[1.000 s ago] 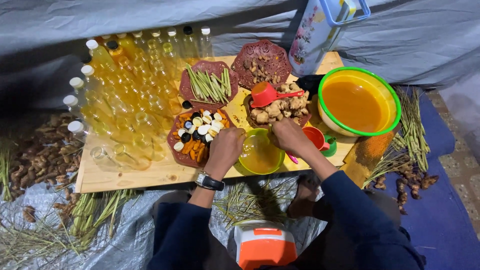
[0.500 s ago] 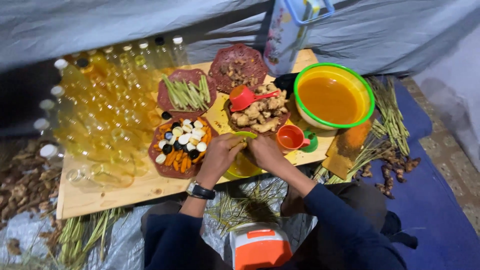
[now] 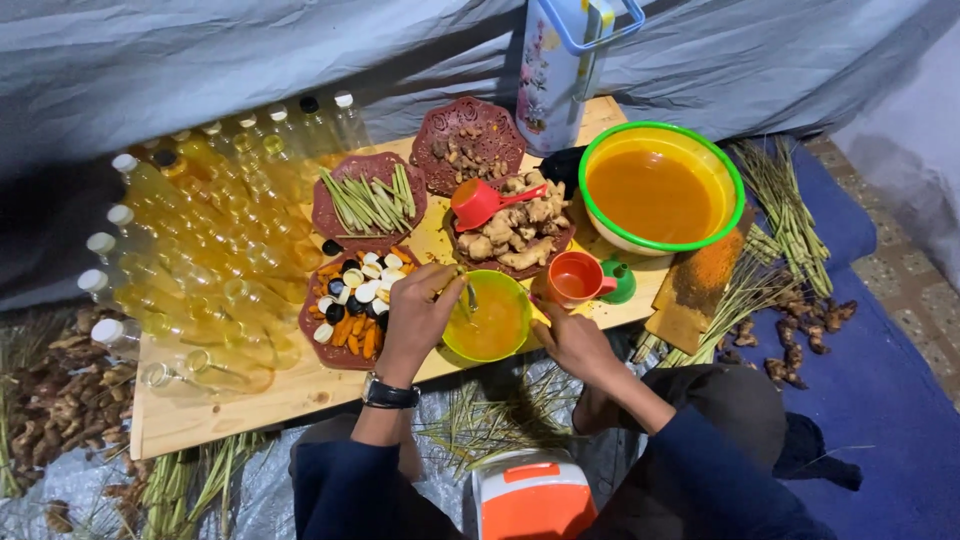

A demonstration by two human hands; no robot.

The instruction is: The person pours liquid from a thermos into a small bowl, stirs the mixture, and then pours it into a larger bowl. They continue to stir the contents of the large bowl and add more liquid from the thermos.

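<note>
A grey tarp [image 3: 250, 60] covers the far side of the scene, and in front of it lies a low wooden board [image 3: 290, 395] that carries almost everything. On the left part of the board stand many clear plastic bottles [image 3: 200, 240] with yellow liquid, some with white caps. At the far right of the board sits a large green-rimmed basin [image 3: 662, 190] full of orange-yellow liquid, and just behind it, to the left, a tall flowered jug [image 3: 560, 70] with a blue handle. In the middle are four dark red plates: one with green stalks [image 3: 368, 200], one with ginger roots [image 3: 515, 230] and a red scoop, one far plate with brown pieces [image 3: 468, 150], and one near plate with sliced pieces [image 3: 350, 305] in orange, white and black. A small orange cup [image 3: 575, 280] stands right of the centre.

At the near edge of the board is a small green bowl [image 3: 490, 320] with yellow liquid. The left hand [image 3: 420, 315] is at its left rim, fingers closed on a thin utensil [image 3: 470, 295] that dips into the liquid. The right hand [image 3: 572, 345] touches the bowl's right rim, fingers curled; how firmly it grips I cannot tell.
</note>
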